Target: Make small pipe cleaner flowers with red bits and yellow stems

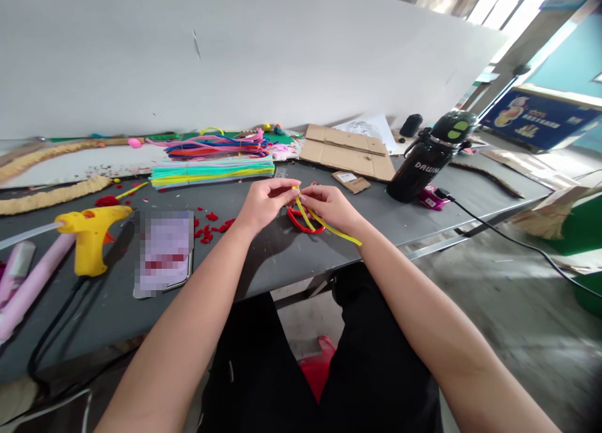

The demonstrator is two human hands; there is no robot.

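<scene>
Between my two hands, above the grey table, is a yellow pipe cleaner, bent so that two tails hang toward me. My left hand pinches its upper end between thumb and fingers. From the other side my right hand closes on the same spot, and one tail runs under it toward the wrist. Below the hands lie scissors with red handles; their blades are hidden. Small red fuzzy pieces are scattered left of my left hand.
Bundled pipe cleaners lie at the back. A yellow glue gun and a phone are on the left. Cardboard, a black bottle and a pink box with a black cable stand right. A white board rises behind.
</scene>
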